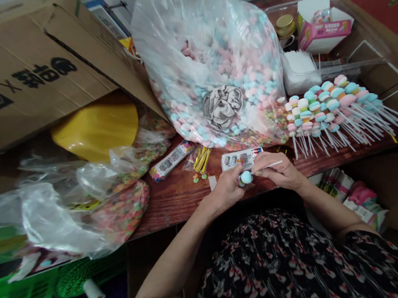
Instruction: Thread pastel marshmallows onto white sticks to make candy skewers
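At the left, a clear bag (123,210) of small red, orange and green sweets slumps on the table (169,205); it looks limp and slippery, better gathered by its loose plastic than pinched at one spot. Further right, gold ties (202,160) lie near the front edge, thin and light, to be picked up at one end. The left hand (227,187) has its thumb and fingers closed around a pale blue sweet (246,177), which sits between the two hands, just over the table's front edge. It is probably light, soft and easily dented, so a loose grip on its sides would suit it. The right hand (277,169) pinches a slim white stick (272,164) between narrowed fingers, its inner end close to the sweet (whether it has gone in, I cannot tell). The stick seems stiff but could bend if pushed off line, so it is best held near that inner end. At the far right, loaded skewers (333,104) lie heaped, their bare white ends the cleanest place to grasp.
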The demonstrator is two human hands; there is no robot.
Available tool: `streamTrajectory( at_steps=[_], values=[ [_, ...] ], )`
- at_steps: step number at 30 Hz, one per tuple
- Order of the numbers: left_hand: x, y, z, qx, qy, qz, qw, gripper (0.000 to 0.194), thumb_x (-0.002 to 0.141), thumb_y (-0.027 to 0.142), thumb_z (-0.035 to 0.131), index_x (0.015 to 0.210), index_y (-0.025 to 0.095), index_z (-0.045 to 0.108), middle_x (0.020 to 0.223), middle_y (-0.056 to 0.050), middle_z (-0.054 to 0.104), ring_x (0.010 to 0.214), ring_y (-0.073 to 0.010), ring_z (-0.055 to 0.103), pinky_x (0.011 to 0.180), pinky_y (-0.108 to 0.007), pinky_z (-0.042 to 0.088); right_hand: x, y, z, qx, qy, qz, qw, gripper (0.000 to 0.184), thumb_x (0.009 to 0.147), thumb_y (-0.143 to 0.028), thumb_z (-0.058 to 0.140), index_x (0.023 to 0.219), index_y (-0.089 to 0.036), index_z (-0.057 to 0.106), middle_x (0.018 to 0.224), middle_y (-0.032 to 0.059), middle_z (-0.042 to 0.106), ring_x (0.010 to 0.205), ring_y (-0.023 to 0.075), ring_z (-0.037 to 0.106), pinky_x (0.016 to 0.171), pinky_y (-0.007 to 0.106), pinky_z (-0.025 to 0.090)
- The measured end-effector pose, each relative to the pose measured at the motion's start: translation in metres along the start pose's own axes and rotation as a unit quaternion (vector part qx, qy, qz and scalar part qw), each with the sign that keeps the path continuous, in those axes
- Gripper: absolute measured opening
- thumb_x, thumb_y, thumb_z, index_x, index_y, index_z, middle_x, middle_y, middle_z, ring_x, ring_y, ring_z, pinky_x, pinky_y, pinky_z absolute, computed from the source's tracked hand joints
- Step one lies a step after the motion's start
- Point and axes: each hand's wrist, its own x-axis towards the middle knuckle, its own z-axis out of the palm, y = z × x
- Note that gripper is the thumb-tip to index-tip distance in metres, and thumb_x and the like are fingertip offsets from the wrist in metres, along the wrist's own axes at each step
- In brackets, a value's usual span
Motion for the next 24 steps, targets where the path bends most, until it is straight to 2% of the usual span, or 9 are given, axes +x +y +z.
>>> streamTrajectory(
  at_steps=[6,10,12,15,18,20,24],
  values=[
    [0.002,0.008,-0.003,-0.099,-0.022,-0.012,0.995,0.035,0.068,0.028,0.078,0.095,0.017,0.059,0.080,0.004,0.059,0.074,-0.0129,0.053,0.070,-0.023,0.043,0.007,0.005,0.005,-0.048,0.037,-0.004,0.998,0.012,0.091,-0.025,0.061,0.085,-0.020,0.070,0.074,0.0025,0.069,0.072,0.0150,0.061,0.073,0.031,0.048],
    [0.005,0.011,-0.001,-0.136,-0.024,-0.004,0.990,0.033,0.068,0.026,0.077,0.094,0.017,0.058,0.084,0.002,0.061,0.077,-0.0130,0.055,0.071,-0.023,0.044,0.013,0.002,0.010,-0.043,-0.019,-0.017,0.999,0.016,0.090,-0.023,0.060,0.078,-0.019,0.068,0.070,0.0016,0.068,0.069,0.0136,0.058,0.070,0.028,0.045],
    [0.005,0.011,0.001,-0.155,-0.026,-0.003,0.988,0.035,0.068,0.025,0.077,0.096,0.017,0.056,0.087,0.001,0.063,0.078,-0.0134,0.056,0.071,-0.024,0.045,0.013,0.002,0.013,-0.039,-0.028,-0.013,0.999,0.017,0.090,-0.023,0.060,0.076,-0.018,0.068,0.068,0.0013,0.067,0.067,0.0129,0.057,0.068,0.027,0.045],
    [0.003,0.007,0.000,-0.177,-0.031,-0.016,0.984,0.055,0.067,0.027,0.079,0.112,0.018,0.051,0.086,0.001,0.064,0.076,-0.0140,0.058,0.069,-0.024,0.046,0.009,0.004,0.015,-0.053,0.004,0.001,0.999,0.018,0.089,-0.026,0.061,0.074,-0.018,0.068,0.066,0.0007,0.066,0.065,0.0129,0.056,0.069,0.028,0.044],
    [-0.001,0.004,-0.006,-0.133,-0.013,-0.031,0.991,0.080,0.062,0.036,0.084,0.128,0.019,0.044,0.088,0.001,0.065,0.080,-0.0165,0.060,0.075,-0.027,0.047,0.006,0.006,0.012,-0.024,0.055,0.028,0.998,0.021,0.090,-0.029,0.061,0.074,-0.018,0.069,0.066,0.0013,0.066,0.065,0.0132,0.057,0.067,0.028,0.045],
    [-0.003,0.004,-0.009,-0.095,-0.007,-0.042,0.995,0.076,0.060,0.042,0.085,0.123,0.020,0.051,0.092,0.000,0.065,0.083,-0.0176,0.059,0.077,-0.028,0.047,0.006,0.005,0.011,-0.014,0.062,0.025,0.998,0.020,0.090,-0.029,0.061,0.075,-0.018,0.069,0.068,0.0017,0.067,0.065,0.0132,0.058,0.067,0.028,0.045],
    [-0.005,0.005,-0.004,-0.132,-0.038,-0.027,0.990,0.037,0.077,0.044,0.071,0.099,0.015,0.064,0.079,0.001,0.062,0.074,-0.0143,0.055,0.071,-0.025,0.045,0.008,0.004,0.015,-0.071,0.024,-0.027,0.997,0.016,0.090,-0.024,0.060,0.078,-0.020,0.068,0.070,0.0016,0.069,0.067,0.0139,0.059,0.073,0.031,0.045]
  ],
)
